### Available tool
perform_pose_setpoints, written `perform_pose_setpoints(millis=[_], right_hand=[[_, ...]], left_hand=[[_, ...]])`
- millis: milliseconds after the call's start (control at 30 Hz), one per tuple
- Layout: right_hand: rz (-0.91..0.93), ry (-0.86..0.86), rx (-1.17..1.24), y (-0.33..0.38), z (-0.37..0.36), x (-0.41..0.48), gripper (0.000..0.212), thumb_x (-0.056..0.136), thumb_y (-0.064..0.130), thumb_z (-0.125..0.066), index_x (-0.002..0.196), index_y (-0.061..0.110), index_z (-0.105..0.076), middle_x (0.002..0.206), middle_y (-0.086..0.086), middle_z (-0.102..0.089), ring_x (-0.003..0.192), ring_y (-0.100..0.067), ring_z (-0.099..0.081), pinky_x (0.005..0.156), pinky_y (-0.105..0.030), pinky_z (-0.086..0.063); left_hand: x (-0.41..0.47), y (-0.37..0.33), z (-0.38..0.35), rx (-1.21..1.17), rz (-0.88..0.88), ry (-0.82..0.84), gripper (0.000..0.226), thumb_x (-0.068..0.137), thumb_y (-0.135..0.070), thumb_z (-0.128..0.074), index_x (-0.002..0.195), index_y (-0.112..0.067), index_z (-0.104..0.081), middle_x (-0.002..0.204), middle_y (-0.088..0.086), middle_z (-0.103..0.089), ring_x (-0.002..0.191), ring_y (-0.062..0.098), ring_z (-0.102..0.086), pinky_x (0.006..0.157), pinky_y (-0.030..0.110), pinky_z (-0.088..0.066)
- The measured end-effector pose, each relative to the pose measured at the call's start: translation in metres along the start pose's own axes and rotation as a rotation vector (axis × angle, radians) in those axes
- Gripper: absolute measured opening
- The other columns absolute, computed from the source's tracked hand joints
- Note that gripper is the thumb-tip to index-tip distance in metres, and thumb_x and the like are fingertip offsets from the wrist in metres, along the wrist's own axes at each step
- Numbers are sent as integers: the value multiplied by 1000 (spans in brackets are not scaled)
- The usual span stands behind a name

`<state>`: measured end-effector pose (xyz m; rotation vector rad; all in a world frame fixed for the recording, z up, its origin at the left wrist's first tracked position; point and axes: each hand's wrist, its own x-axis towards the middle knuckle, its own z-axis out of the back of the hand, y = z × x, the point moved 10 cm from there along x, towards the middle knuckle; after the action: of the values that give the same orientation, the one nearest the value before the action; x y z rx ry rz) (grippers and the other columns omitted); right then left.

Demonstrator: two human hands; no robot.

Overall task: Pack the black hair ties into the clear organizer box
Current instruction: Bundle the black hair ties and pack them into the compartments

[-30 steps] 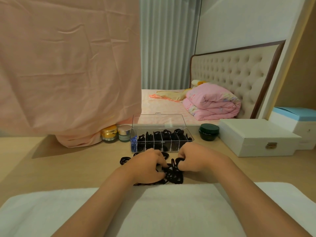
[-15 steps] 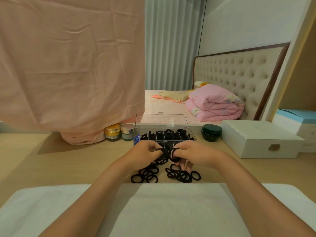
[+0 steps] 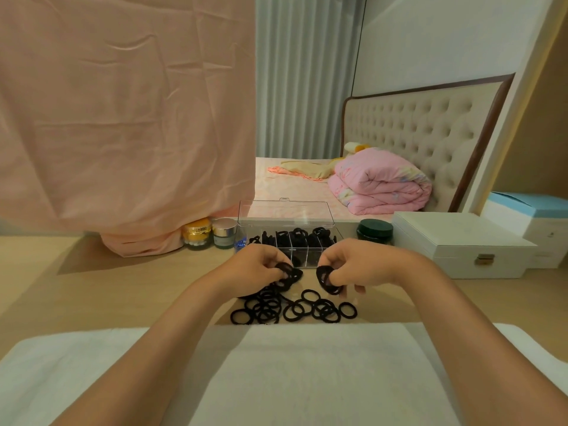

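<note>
1. bedroom scene, seen across a pale wooden tabletop (image 3: 92, 302); a pink sheet (image 3: 123, 118) hangs over the left half, a grey curtain (image 3: 301, 87) falls behind it, and a tufted headboard (image 3: 415, 127) stands at the right with a folded pink quilt (image 3: 378, 186) on the bed.
2. the clear organizer box (image 3: 304, 262) sits at the far middle of the tabletop with its lid (image 3: 285, 213) standing upright behind it; its divided compartments hold black hair ties (image 3: 298, 236), some heaped above the dividers.
3. nearer the person, loose hair ties (image 3: 292, 309) lie in a flat scatter on the wood, just beyond a white towel (image 3: 307, 379) that covers the near edge.
4. the left hand (image 3: 255, 269) hangs over the left part of that scatter; its fingers are curled, thumb and fingertips pinching a small bunch of ties (image 3: 285, 270), a few of which droop toward the scatter.
5. the right hand (image 3: 362, 265) is level with it, a gap between the two; thumb and forefinger pinch a bundle of ties (image 3: 325, 276), the other fingers bent downward toward the table.
6. both hands are just in front of the box's front wall, not over its compartments.
7. left of the box stand a gold-lidded jar (image 3: 198, 233) and a silver-lidded jar (image 3: 224, 232), side by side under the sheet's edge; right of it a dark green jar (image 3: 375, 230), then a white latched case (image 3: 455, 241), then a blue-topped box (image 3: 528, 207).
</note>
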<state>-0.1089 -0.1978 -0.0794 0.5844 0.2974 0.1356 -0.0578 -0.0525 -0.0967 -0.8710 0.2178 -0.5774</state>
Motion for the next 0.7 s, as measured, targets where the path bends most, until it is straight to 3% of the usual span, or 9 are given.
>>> perform_pose_setpoints(millis=[100,167,267,367,467,567,700], right_hand=[[-16,17,-59,-5,-3,2,11,96,11,-59,95,17,-68,97,-11,-77,79,-16,-67,62,-26,-50],[-18,38,-66,-6,-8,3,13,96,10,-60,96,19,-70,92,-5,-75,74,-14,-67,62,-25,-50],[-67,62,-116,-12,-17,6,16,98,11,-59,104,23,-67,92,-2,-74,63,-11,-68,57,-23,-50],[-138,62,-208,-22,-25,13,15,97,12,-60,102,25,-66,88,-4,-75,60,-10,-65,63,-26,-52],[-204,30,-297,-27,-30,18,19,94,18,-66,113,18,-70,99,-5,-75,80,-16,-70,79,-31,-60],[-180,-30,-347,-22,-29,19,23,94,15,-66,116,15,-72,110,-4,-72,99,-21,-68,88,-32,-58],[-111,-14,-280,-15,-28,16,16,93,12,-64,99,24,-73,99,4,-71,87,-13,-66,77,-26,-56]], left_hand=[[-1,-6,-7,38,-10,57,14,101,-17,-56,105,-24,-68,97,-6,-73,77,3,-67,82,24,-55],[-2,-11,-13,135,-44,92,14,103,-22,-53,103,-26,-66,94,-5,-72,71,3,-63,75,22,-51],[-4,-17,-28,275,-104,132,16,100,-25,-58,106,-28,-72,97,-12,-71,84,2,-63,80,22,-50],[-3,-17,-38,437,-107,135,25,98,-28,-61,120,-31,-73,114,-11,-72,97,6,-64,90,27,-52],[-2,-16,-45,625,-101,147,28,98,-36,-60,124,-36,-70,114,-10,-70,91,6,-56,73,21,-43],[-1,-16,-44,627,-101,115,21,94,-36,-65,112,-34,-76,105,-10,-70,89,7,-60,64,18,-40],[1,-11,-40,552,-71,82,11,93,-32,-65,100,-30,-73,100,-8,-68,88,11,-63,73,22,-49]])
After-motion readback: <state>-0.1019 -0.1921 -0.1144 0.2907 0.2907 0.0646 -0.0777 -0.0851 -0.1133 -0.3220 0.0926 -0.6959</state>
